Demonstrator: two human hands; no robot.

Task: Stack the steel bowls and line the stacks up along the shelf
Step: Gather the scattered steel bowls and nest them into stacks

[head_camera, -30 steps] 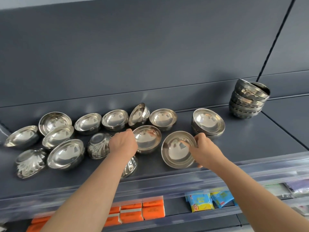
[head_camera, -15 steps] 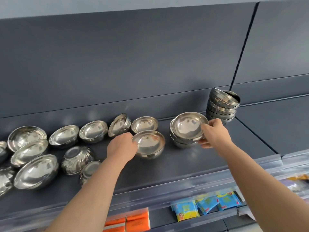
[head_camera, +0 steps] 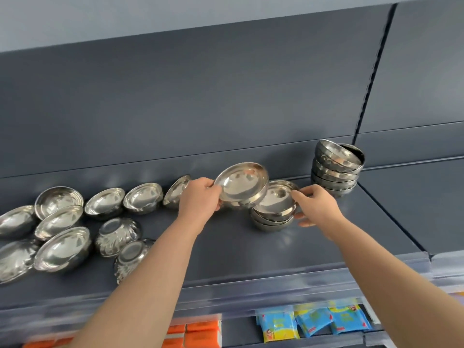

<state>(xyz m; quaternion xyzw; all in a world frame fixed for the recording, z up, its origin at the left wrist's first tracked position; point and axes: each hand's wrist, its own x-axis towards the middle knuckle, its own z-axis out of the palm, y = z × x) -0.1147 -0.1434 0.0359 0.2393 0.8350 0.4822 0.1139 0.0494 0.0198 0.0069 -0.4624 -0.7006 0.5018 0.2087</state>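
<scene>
Shelf: a dark grey shelf (head_camera: 226, 252) with a clear front lip carries all the steel bowls.
Arms: two bare forearms reach up from 6 o'clock and converge on the middle of the shelf.
Loose bowls: about a dozen loose bowls (head_camera: 62, 248) are scattered at 9 o'clock of the hands, most upright, two upside down, one tilted on edge.
Tall stack: a tall stack (head_camera: 335, 172) of nested bowls stands against the back wall at 2 o'clock of the hands, its top bowl tipped.
Short stack: a short stack (head_camera: 273, 214) sits mid-shelf.
Held bowl: the held bowl (head_camera: 241, 187) is lifted, tilted toward the camera, at 10 o'clock of the short stack and overlapping its rim.
Left hand: the left hand (head_camera: 200, 203) grips the held bowl's left rim, fingers curled under.
Right hand: the right hand (head_camera: 317, 205) cups the short stack's right side, fingertips on the top rim, thumb low.
Packets: orange packets (head_camera: 195, 335) and blue packets (head_camera: 313, 322) lie on the shelf below.
</scene>
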